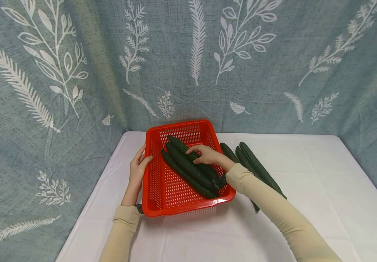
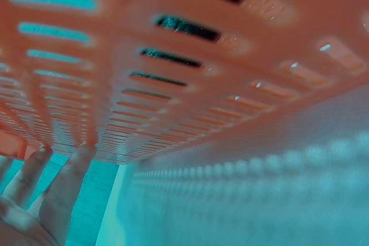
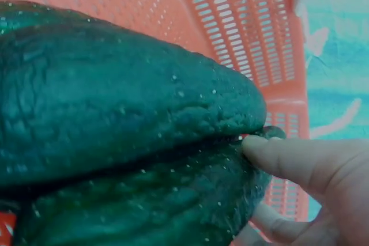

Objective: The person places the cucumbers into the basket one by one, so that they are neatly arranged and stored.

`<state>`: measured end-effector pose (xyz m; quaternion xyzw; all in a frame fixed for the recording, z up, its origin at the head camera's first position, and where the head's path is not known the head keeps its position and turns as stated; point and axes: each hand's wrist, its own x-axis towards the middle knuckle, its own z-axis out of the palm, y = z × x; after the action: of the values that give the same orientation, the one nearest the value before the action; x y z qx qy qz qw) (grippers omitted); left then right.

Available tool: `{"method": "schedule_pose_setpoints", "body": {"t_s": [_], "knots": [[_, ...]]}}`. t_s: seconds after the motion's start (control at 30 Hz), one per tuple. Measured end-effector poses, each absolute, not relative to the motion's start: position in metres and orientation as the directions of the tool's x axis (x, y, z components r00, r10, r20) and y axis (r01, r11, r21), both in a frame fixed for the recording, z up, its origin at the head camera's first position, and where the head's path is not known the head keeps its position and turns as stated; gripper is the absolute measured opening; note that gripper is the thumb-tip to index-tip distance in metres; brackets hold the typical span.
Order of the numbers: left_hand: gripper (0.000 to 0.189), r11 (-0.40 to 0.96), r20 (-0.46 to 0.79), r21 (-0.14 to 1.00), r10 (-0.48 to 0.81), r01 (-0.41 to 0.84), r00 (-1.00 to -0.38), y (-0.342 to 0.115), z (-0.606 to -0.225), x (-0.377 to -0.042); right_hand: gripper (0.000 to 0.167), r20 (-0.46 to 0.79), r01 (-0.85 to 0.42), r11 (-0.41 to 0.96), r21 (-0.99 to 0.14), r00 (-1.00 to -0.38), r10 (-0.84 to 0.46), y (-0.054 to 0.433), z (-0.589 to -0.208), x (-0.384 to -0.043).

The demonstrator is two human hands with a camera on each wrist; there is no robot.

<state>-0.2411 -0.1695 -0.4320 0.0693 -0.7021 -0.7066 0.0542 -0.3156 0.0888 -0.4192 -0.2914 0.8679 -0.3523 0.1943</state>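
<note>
- Gripping a red, perforated plastic basket (image 1: 182, 211) by the side wall with the left hand (image 1: 138, 168): thumb over the rim, fingers outside; probably to stop it sliding.
- Touching the outer wall with fingertips in the left wrist view; thumb out of sight there.
- Pinching a long, dark green, bumpy cucumber (image 1: 177, 143) inside the basket with the right hand (image 1: 206, 154), near the far end.
- Wedging the thumb into the groove beside a neighbouring smooth-looking dark green cucumber (image 1: 190, 167), with other fingers round the opposite side; likely for a hold on just one. Cannot tell whether lifted or only resting.
- Well apart, hand from hand: left at the wall, right inside.
- Lying slantwise beyond these two, nearer the left hand: a slimmer dark green cucumber (image 1: 182, 171); apparently angled alike to nest side by side.
- Lying outside, on the white cloth-covered table (image 1: 313, 174) by the right sleeve (image 1: 273, 209): more dark green cucumbers (image 1: 260, 165), seemingly three, partly hidden by the arm.
- Hanging behind: grey-blue curtain (image 1: 175, 54) with white leaf print.
</note>
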Motion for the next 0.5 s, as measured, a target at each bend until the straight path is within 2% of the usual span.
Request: {"method": "schedule_pose_setpoints", "body": {"t_s": [0.27, 0.5], "knots": [[0.055, -0.001, -0.029, 1.000, -0.166, -0.029, -0.986, -0.172, -0.435, -0.243, 0.043, -0.089, -0.365, 0.530, -0.766, -0.756, -0.649, 0.095, -0.409, -0.320], [0.054, 0.005, -0.012, 1.000, -0.165, -0.013, -0.986, -0.178, -0.453, -0.252, 0.048, -0.090, -0.319, 0.483, -0.815, -0.754, -0.650, 0.102, -0.400, -0.318]]}}
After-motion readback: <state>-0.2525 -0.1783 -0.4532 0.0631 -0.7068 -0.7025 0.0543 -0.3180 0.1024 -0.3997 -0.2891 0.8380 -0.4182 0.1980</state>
